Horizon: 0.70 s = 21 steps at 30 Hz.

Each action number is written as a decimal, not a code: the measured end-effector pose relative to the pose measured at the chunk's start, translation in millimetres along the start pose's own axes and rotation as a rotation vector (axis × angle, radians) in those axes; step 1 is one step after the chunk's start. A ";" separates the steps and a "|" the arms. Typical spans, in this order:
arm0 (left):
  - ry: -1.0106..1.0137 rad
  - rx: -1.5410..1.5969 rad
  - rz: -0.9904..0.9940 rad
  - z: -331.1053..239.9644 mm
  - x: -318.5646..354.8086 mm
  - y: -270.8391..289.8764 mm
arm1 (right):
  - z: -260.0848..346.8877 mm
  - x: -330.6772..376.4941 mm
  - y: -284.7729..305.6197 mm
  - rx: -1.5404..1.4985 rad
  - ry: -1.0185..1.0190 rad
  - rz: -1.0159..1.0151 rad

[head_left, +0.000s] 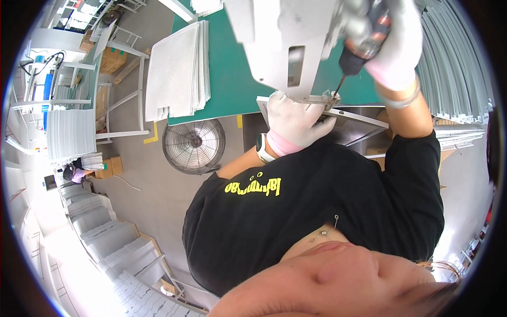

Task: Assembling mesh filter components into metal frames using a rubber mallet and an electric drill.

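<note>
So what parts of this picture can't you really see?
- Power drill, head view: its upper body is cut off by the top edge and wrapped by the gloved right hand.
- Screw under the drill bit: too small to make out.
- Left hand: its fingertips are hidden by the grey metal panel.
- Mesh filter: its lower part is covered by the black shirt.
- Distant person: too small to tell what they do.

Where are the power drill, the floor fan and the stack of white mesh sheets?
power drill [364,39]: head view, on its body.
floor fan [194,146]: head view, on its round grille.
stack of white mesh sheets [177,71]: head view, on the top sheet.
</note>
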<state>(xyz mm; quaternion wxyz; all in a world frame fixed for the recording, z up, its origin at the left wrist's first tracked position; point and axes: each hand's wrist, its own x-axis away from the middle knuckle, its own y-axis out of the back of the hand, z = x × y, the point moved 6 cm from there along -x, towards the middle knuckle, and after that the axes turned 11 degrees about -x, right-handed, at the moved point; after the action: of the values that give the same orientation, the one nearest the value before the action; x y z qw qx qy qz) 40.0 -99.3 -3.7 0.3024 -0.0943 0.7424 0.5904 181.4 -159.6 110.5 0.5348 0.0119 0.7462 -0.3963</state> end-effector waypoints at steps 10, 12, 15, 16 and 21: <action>-0.058 0.309 -0.018 -5.8 11.1 -15.7 | -12.5 52.3 11.1 0.359 -0.134 -0.361; -0.028 0.440 0.067 -5.6 16.6 -20.9 | 24.8 82.0 23.0 0.847 0.084 -0.843; -0.073 0.403 0.198 -10.6 24.6 -36.3 | 65.7 104.5 10.5 0.947 0.169 -0.399; -0.071 0.306 0.236 -13.5 21.4 -32.8 | 59.9 101.4 9.9 0.951 0.175 -0.402; -0.043 0.302 0.457 -0.2 49.0 -73.1 | 4.8 74.8 15.1 0.742 -0.202 -0.677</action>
<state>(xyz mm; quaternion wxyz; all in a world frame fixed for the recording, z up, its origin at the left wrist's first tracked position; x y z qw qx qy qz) 37.1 -109.7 -91.1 0.1877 0.1342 0.8175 0.5277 159.8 -182.5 40.9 0.4058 -0.0798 0.4621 -0.7845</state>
